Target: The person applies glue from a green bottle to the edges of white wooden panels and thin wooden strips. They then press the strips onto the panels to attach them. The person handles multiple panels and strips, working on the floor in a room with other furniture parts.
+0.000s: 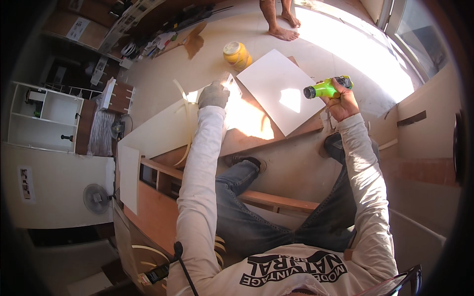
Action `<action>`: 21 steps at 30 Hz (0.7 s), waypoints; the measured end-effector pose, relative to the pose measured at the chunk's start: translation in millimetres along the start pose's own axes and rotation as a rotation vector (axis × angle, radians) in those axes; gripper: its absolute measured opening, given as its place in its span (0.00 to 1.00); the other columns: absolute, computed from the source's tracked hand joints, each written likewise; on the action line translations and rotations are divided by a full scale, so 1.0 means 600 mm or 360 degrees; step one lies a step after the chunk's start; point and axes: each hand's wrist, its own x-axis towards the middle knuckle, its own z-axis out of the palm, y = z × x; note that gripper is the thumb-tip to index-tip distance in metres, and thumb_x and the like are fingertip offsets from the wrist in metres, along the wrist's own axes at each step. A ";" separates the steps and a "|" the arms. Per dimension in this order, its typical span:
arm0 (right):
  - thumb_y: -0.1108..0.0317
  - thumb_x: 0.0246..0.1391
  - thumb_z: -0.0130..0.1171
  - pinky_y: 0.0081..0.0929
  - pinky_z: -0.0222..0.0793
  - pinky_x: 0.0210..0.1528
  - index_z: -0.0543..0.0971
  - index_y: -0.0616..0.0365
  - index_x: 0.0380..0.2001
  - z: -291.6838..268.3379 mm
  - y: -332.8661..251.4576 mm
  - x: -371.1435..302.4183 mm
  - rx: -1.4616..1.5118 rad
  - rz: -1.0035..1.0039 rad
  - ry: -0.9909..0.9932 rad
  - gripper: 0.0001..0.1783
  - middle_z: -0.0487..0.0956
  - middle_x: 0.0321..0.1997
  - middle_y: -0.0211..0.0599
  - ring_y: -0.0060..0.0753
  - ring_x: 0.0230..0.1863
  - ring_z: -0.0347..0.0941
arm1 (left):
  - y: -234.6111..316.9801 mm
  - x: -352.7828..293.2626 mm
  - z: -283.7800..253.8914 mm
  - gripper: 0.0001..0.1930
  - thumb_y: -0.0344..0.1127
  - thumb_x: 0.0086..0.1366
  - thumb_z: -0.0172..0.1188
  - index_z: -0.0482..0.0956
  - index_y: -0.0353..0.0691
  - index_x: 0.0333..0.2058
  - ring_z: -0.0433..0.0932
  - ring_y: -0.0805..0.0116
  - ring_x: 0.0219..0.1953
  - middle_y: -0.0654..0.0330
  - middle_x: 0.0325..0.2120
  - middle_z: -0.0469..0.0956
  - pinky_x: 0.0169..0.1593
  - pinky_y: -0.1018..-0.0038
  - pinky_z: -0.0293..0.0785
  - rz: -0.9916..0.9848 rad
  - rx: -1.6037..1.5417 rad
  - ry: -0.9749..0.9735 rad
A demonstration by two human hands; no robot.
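Note:
My right hand is wrapped round a bright green and black hand-held power tool, its dark round nose pointing left. Below that nose, a square white panel lies tilted over brown boards. My left hand, in a grey glove, reaches forward with curled fingers at the far end of a sunlit white-faced piece. What those fingers close on is hidden by the glove. A thin pale edging strip curves beside my left forearm.
A yellow tub with a pale lid stands beyond the white panel. Another person's bare feet are at the far side. A reddish wooden frame runs across my legs. Left are a fan and white shelving.

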 end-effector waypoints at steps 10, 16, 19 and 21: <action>0.71 0.59 0.58 0.52 0.72 0.59 0.70 0.68 0.45 -0.012 0.004 0.014 0.0083 0.0053 0.0001 0.15 0.76 0.44 0.47 0.51 0.51 0.74 | -0.229 -0.226 -0.046 0.30 0.52 0.47 0.71 0.79 0.38 0.45 0.81 0.50 0.41 0.48 0.36 0.82 0.47 0.59 0.75 -0.0453 0.0307 -0.0266; 0.70 0.59 0.59 0.51 0.75 0.56 0.70 0.65 0.44 -0.017 0.023 0.005 -0.0044 0.0067 -0.0102 0.14 0.75 0.45 0.46 0.49 0.50 0.75 | -0.221 -0.274 -0.040 0.30 0.54 0.49 0.68 0.80 0.42 0.47 0.79 0.49 0.45 0.46 0.39 0.81 0.49 0.56 0.74 -0.0531 0.0291 -0.0139; 0.69 0.60 0.58 0.50 0.75 0.56 0.70 0.65 0.44 -0.004 0.035 0.004 -0.0033 0.0153 -0.0084 0.14 0.75 0.45 0.46 0.48 0.50 0.75 | -0.217 -0.269 -0.043 0.27 0.54 0.51 0.66 0.80 0.46 0.47 0.79 0.50 0.46 0.48 0.41 0.81 0.50 0.56 0.74 -0.0371 0.0403 -0.0219; 0.68 0.60 0.57 0.49 0.74 0.57 0.70 0.65 0.44 0.000 0.040 0.005 -0.0051 0.0133 -0.0089 0.13 0.74 0.45 0.46 0.48 0.50 0.74 | -0.205 -0.254 -0.044 0.24 0.53 0.54 0.64 0.80 0.48 0.47 0.79 0.50 0.46 0.52 0.42 0.81 0.48 0.56 0.75 -0.0262 0.0552 -0.0373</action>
